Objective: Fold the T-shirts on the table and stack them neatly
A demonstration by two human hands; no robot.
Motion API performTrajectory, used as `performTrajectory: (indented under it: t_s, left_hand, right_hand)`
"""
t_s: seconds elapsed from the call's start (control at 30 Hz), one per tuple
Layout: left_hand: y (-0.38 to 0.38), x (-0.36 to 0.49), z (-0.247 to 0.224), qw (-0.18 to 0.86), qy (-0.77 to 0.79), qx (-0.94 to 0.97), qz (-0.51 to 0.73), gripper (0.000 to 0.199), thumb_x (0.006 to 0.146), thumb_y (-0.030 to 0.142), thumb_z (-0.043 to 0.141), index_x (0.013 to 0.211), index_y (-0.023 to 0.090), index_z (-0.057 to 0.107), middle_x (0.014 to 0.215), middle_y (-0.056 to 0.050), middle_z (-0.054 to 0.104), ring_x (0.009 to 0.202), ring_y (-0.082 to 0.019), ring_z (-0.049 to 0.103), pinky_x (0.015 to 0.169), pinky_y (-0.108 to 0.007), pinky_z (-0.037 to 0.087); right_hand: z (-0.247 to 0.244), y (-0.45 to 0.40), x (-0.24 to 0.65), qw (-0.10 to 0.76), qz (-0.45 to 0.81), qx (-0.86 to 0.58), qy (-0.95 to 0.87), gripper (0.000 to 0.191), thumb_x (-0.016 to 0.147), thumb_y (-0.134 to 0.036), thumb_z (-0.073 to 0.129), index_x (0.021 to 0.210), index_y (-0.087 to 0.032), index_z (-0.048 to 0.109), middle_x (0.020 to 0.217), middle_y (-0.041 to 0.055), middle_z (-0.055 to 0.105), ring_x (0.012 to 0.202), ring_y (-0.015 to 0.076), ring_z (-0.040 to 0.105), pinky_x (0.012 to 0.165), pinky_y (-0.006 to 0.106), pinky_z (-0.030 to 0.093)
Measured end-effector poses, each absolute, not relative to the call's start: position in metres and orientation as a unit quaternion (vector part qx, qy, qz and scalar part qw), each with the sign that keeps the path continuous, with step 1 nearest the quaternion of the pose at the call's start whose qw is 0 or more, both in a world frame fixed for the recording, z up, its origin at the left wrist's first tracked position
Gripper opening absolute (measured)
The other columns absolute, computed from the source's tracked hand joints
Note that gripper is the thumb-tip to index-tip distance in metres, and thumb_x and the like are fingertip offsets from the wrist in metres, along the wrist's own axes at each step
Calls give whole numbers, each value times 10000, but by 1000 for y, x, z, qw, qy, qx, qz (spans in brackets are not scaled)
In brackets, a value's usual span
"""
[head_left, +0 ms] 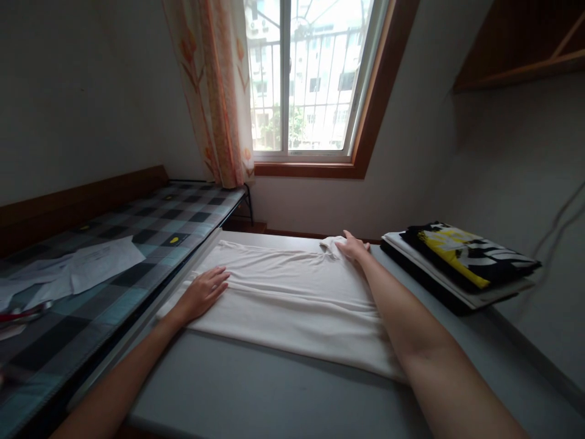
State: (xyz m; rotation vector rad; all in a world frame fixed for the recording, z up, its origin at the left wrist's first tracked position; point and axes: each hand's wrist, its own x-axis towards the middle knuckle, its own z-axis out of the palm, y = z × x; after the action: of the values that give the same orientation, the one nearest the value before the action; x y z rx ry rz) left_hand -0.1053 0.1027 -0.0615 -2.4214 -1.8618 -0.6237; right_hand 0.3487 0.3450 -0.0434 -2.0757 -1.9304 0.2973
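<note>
Cloth (292, 277) lies beneath the flattened, outstretched left hand (203, 294).

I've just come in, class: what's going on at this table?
A person has both hands on a white cloth spread across the table, with what looks like a folded-over strip along its near side. The left hand lies flat at its left part; the right hand is at a bunched bit on the far edge. A stack of folded clothes sits to the right.
</note>
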Motion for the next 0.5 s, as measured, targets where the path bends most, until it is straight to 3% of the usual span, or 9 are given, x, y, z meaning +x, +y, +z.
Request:
performTrajectory:
  t_s: [0.1,0.2,0.37,0.43,0.5]
  left_hand:
    - [103,-104,-62,13,-598,-773,-210,503,967,524,357,1247,216,641,1361,-86,587,1286,-251,513,1109,-430,392]
    - [103,-104,-62,11,-599,-771,-214,485,968,516,364,1232,221,644,1352,-84,593,1276,-245,519,1097,-431,402]
    - [104,-104,-62,15,-602,-770,-214,477,965,516,371,1223,224,646,1352,-83,593,1272,-245,522,1090,-429,405]
    - [105,-105,-63,17,-599,-771,-214,490,963,526,364,1221,223,649,1345,-85,597,1266,-249,527,1086,-430,409]
    - [106,-107,-64,19,-596,-774,-213,507,960,540,356,1223,220,649,1340,-90,601,1260,-253,532,1079,-432,414]
  right_hand:
    - [-42,349,345,213,128,-716,-653,713,780,-352,619,1452,-240,410,1285,115,633,1259,349,501,1080,557,256]
    - [-30,351,344,298,149,-715,-615,597,754,-220,595,1348,-219,525,1133,93,699,1171,306,569,1040,497,341]
    - [3,336,354,447,201,-592,-640,474,738,-289,621,1197,-170,623,971,97,707,957,259,639,882,414,485]
    - [16,316,366,451,247,-503,-694,568,713,-342,665,1252,-173,597,917,75,706,858,218,648,794,356,518]
    - [26,287,383,364,320,-430,-761,689,692,-399,709,1328,-183,552,866,51,711,797,194,650,744,325,522]
